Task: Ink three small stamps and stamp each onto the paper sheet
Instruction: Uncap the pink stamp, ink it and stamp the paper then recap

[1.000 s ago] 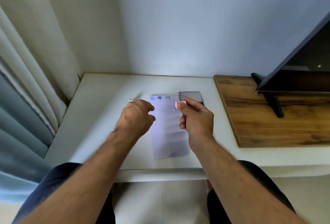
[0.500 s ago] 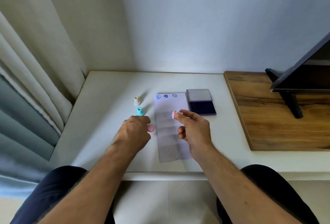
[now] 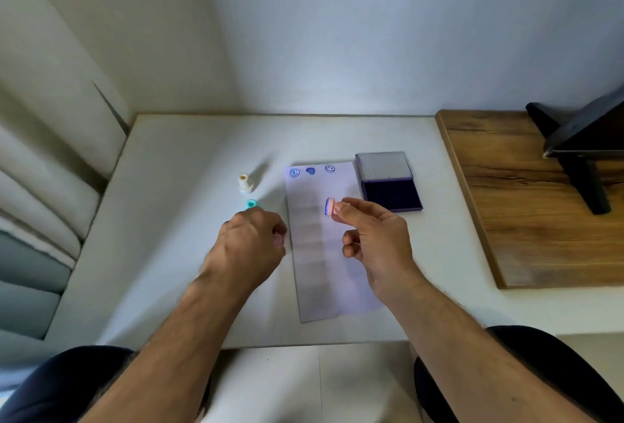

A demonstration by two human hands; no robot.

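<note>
A long white paper sheet (image 3: 324,254) lies on the white table, with three blue imprints along its top edge. My right hand (image 3: 371,237) pinches a small pink stamp (image 3: 330,206) between thumb and forefinger above the sheet, its blue inked face turned left. My left hand (image 3: 251,243) hovers just left of the sheet with curled fingers around a small pink piece (image 3: 278,239), mostly hidden. A white stamp (image 3: 244,182) stands upright on the table, and a teal stamp (image 3: 250,204) sits just beyond my left knuckles. The open ink pad (image 3: 391,191) lies right of the sheet's top.
The white table (image 3: 169,220) ends at a wall behind and a curtain (image 3: 40,186) on the left. A wooden board (image 3: 526,206) on the right carries a dark screen stand (image 3: 580,172). My knees show below the table's front edge.
My right hand has drawn the pink stamp back from the ink pad to above the middle of the sheet. My left hand has closed further, hiding the pink piece it holds.
</note>
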